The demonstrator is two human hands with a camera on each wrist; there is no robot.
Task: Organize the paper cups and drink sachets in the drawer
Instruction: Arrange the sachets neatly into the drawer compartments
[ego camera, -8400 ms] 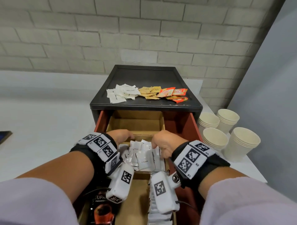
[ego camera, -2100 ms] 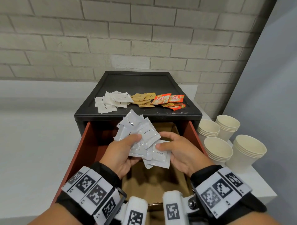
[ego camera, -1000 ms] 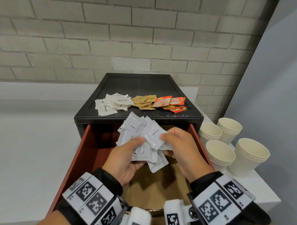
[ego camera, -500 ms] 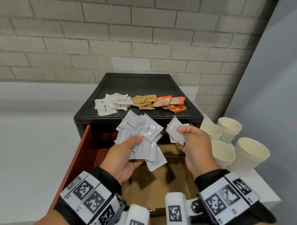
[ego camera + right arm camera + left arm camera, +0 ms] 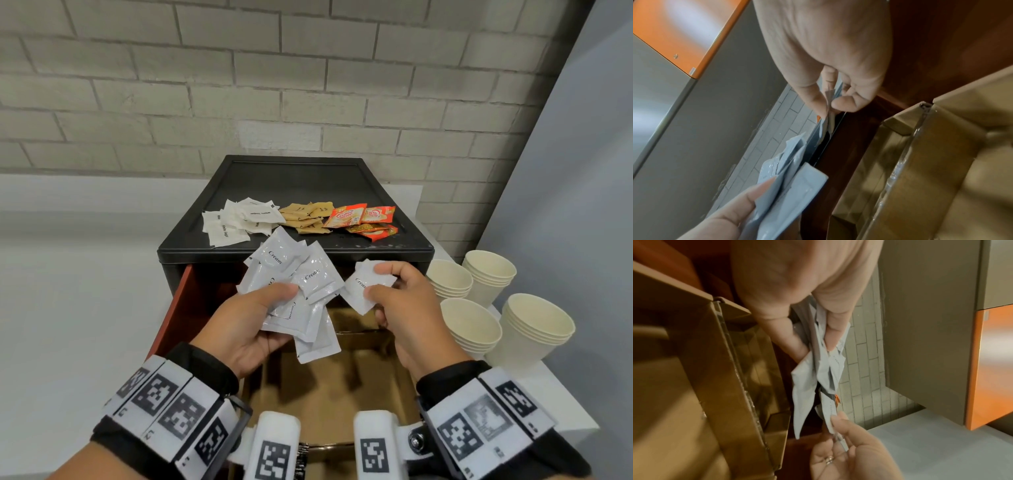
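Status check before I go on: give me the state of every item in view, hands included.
left hand: grips a fanned bunch of cream sachets
right hand: pinches a few cream sachets
drawer: pulled open
cardboard box: open, in drawer
sugar sachets, brown sachets, orange sachets: loose piles on cabinet top
paper cups: four upright stacks, outside drawer

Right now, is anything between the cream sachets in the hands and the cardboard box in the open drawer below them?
Nothing visible. The left hand holds a fan of cream sachets and the right hand pinches a few more directly above the cardboard box, whose visible floor looks bare and uncovered.
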